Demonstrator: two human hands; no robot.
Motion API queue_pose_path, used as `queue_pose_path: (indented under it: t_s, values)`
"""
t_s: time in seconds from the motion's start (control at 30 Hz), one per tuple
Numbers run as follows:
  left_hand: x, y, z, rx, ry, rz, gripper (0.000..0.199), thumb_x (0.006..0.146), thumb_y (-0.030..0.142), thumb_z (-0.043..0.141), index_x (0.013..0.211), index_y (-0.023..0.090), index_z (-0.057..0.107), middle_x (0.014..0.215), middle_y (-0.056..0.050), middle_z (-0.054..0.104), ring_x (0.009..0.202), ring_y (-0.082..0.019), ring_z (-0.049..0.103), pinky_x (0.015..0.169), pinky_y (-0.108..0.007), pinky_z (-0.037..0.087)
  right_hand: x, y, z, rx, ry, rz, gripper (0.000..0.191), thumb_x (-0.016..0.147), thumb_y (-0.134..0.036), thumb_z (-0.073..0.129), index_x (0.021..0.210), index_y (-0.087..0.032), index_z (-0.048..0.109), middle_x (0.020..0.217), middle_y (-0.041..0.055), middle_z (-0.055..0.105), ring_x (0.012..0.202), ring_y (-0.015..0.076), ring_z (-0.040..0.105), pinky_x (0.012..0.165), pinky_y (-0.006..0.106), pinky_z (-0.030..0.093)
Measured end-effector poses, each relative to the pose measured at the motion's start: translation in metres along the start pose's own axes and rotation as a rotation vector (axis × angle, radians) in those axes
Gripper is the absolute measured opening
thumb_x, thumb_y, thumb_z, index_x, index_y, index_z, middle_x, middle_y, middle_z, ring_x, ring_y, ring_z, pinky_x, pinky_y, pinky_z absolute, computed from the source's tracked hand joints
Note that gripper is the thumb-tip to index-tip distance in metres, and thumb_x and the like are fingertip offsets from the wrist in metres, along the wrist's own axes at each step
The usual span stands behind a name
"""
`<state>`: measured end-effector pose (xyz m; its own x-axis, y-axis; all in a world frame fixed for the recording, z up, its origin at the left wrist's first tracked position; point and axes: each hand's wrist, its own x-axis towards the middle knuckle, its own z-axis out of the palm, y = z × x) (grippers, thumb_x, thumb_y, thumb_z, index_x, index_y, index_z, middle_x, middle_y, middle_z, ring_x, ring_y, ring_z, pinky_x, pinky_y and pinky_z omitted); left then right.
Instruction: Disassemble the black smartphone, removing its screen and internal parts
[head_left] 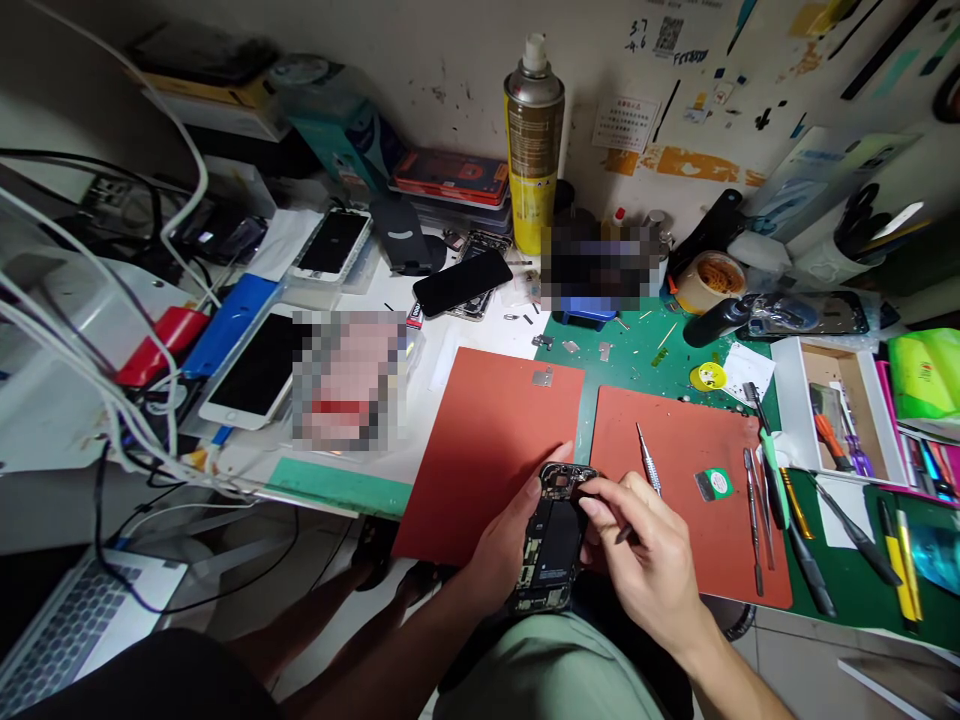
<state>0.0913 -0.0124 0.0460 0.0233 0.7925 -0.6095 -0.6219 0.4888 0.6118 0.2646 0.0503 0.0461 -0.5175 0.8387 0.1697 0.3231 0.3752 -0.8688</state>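
My left hand [504, 545] is wrapped round the side of an opened smartphone [559, 540], which I hold tilted above my lap at the bench's front edge. Its inside faces up, with a black battery and bare circuit boards showing. At the phone's upper right corner, by the camera area, the thumb and forefinger of my right hand [649, 560] are pinched together. What lies between these fingertips is too small to make out. A short dark tip shows under the curled fingers. A metal screwdriver [649, 462] lies on the right red mat [690, 540], just beyond my right hand.
A left red mat [465, 450] bears a small metal plate [542, 377]. Brushes, tweezers and pry tools [757, 520] lie at the right. Behind stand a yellow spray can [534, 150] and a white parts box [795, 380]. Phones [259, 365] and white cables [142, 450] crowd the left.
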Motion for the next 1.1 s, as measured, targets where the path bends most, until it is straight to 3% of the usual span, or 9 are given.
queue_pose_path:
  t_s: [0.1,0.27,0.4,0.5,0.63,0.77,0.93,1.0,1.1]
  values:
    - [0.0,-0.004,-0.003,-0.026,-0.046,-0.021,0.075,0.104,0.059,0.059,0.17,0.027,0.043,0.106,-0.008,0.083,0.081,-0.025,0.073,0.077,-0.036,0.059,-0.002,-0.003,-0.006,0.039,0.097,0.114,0.017,0.107,-0.018,0.062,0.114,-0.026,0.075,0.084,-0.0008,0.06,0.064,0.0124,0.062,0.058,0.025,0.052]
    - [0.001,-0.01,-0.004,-0.024,-0.028,-0.024,0.086,0.103,0.073,0.055,0.173,0.028,0.034,0.086,-0.005,0.079,0.074,-0.024,0.073,0.07,-0.034,0.058,-0.004,-0.009,-0.001,0.052,0.16,0.151,0.014,0.106,-0.024,0.064,0.11,-0.025,0.078,0.082,0.0008,0.061,0.062,0.0144,0.059,0.053,0.026,0.051]
    - [0.002,-0.015,-0.002,-0.079,-0.084,0.008,0.086,0.103,0.071,0.056,0.174,0.031,0.03,0.102,-0.009,0.08,0.081,-0.024,0.074,0.073,-0.035,0.059,-0.011,-0.01,-0.004,0.106,0.211,0.199,0.022,0.11,-0.029,0.059,0.097,-0.024,0.075,0.086,0.0026,0.06,0.07,0.0158,0.06,0.061,0.028,0.052]
    - [0.005,-0.02,-0.004,-0.097,-0.102,0.085,0.084,0.104,0.072,0.052,0.173,0.03,0.032,0.114,-0.014,0.079,0.08,-0.023,0.073,0.07,-0.036,0.058,-0.016,-0.01,-0.02,0.158,0.234,0.233,0.03,0.115,-0.029,0.047,0.107,-0.024,0.076,0.097,0.005,0.062,0.086,0.0175,0.063,0.075,0.03,0.054]
    - [0.007,-0.024,-0.01,-0.066,-0.134,0.076,0.074,0.106,0.069,0.052,0.169,0.033,0.043,0.109,-0.011,0.08,0.081,-0.023,0.073,0.072,-0.035,0.058,-0.014,-0.01,-0.031,0.063,0.135,0.129,0.021,0.11,-0.022,0.058,0.117,-0.026,0.077,0.096,0.0035,0.062,0.08,0.015,0.062,0.065,0.026,0.052]
    - [0.004,-0.027,-0.013,-0.021,-0.093,0.042,0.07,0.106,0.069,0.051,0.167,0.036,0.046,0.103,-0.006,0.08,0.086,-0.023,0.073,0.084,-0.038,0.059,-0.011,-0.005,-0.014,-0.065,0.117,-0.004,0.027,0.104,-0.011,0.064,0.126,-0.023,0.075,0.104,0.0063,0.063,0.08,0.015,0.069,0.06,0.026,0.055]
    - [0.003,-0.038,-0.017,-0.027,-0.048,0.092,0.066,0.105,0.069,0.053,0.163,0.036,0.053,0.149,-0.007,0.069,0.131,-0.032,0.066,0.112,-0.044,0.051,-0.016,0.006,0.004,-0.221,0.179,-0.145,0.036,0.101,-0.002,0.063,0.132,-0.019,0.071,0.113,0.011,0.066,0.089,0.0165,0.075,0.071,0.027,0.061]
    - [0.004,-0.041,-0.019,-0.038,-0.075,0.095,0.068,0.106,0.069,0.052,0.165,0.036,0.049,0.153,-0.007,0.067,0.138,-0.034,0.061,0.114,-0.047,0.05,-0.016,0.01,0.006,-0.259,0.186,-0.167,0.035,0.102,-0.002,0.063,0.131,-0.018,0.071,0.113,0.0115,0.067,0.085,0.0158,0.074,0.073,0.028,0.062]
    - [0.006,-0.042,-0.02,-0.022,-0.103,0.094,0.068,0.107,0.068,0.05,0.167,0.037,0.046,0.152,-0.008,0.067,0.134,-0.034,0.065,0.112,-0.048,0.053,-0.015,0.012,0.006,-0.288,0.183,-0.168,0.033,0.102,-0.004,0.062,0.131,-0.017,0.071,0.111,0.0119,0.067,0.085,0.0162,0.072,0.072,0.029,0.062]
